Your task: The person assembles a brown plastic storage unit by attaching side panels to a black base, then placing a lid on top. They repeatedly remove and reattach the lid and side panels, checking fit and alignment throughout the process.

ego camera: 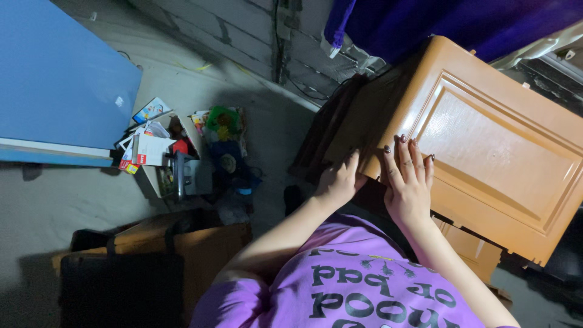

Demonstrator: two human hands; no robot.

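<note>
The orange-brown plastic cabinet (486,146) stood right of centre, the left hand (337,182) curled over its near-left edge and the right hand (410,182) pressed open-palmed on the panelled top, grasping nothing; both hands were best kept spread for an even hold.

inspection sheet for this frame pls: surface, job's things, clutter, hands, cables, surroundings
Surface: grey concrete floor, dim, partly shadowed.
Job's things: orange panelled cabinet, tilted; darker brown side face towards the floor.
Clutter: open box of papers and small packages; green and blue items beside it; cardboard box with dark bag.
Hands: left hand grips the cabinet's lower corner; right hand lies flat on its panelled face, fingers spread.
Cables: thin wires along the block wall.
Surroundings: blue board on the floor; purple cloth above the cabinet.
</note>
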